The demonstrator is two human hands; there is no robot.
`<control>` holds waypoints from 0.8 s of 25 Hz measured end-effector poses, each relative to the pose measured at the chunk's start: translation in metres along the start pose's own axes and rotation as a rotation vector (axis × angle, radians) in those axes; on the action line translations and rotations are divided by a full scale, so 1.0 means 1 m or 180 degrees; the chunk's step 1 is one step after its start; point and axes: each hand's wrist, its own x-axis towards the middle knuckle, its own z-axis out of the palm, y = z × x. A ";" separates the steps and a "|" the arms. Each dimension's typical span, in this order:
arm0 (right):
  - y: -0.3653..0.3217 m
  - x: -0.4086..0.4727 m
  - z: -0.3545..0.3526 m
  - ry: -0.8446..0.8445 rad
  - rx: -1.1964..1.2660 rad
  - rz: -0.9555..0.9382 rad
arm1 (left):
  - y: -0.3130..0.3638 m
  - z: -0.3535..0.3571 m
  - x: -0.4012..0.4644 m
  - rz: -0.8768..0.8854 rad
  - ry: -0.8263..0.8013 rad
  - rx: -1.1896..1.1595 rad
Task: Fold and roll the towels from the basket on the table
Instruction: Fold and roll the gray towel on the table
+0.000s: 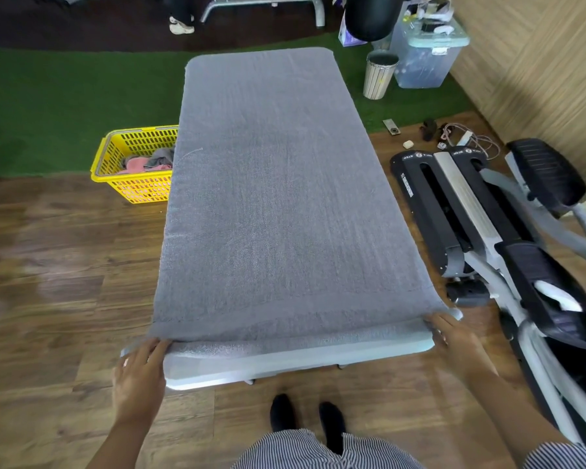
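Both hands — left hand, right hand — pinching grey towel corners, towel covering table

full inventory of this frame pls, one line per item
grey towel: 1, spread flat over the table
table: 1, pale grey, only the near edge shows
yellow basket: 1, on floor left of table
towels in basket: a few, pink and grey
step machine: 1, black and silver, floor right
bin: 1, pale, slatted, far right
storage box: 1, clear, beside bin
cables: small clutter, floor right
left hand: grip on near left towel corner
right hand: grip on near right corner
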 end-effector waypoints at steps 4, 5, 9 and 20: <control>0.004 0.007 -0.003 0.0091 -0.0113 -0.0140 | -0.018 0.000 -0.008 0.0246 -0.0167 0.0315; 0.005 0.008 -0.003 0.0133 -0.0158 -0.0204 | -0.027 0.001 -0.011 0.0270 -0.0275 0.0327; 0.008 0.014 0.007 0.0160 -0.0288 -0.0246 | -0.032 -0.003 -0.009 0.0179 -0.0372 0.0336; 0.004 0.009 0.007 -0.0194 -0.0258 0.0054 | -0.003 0.008 -0.010 0.0697 0.0018 -0.0063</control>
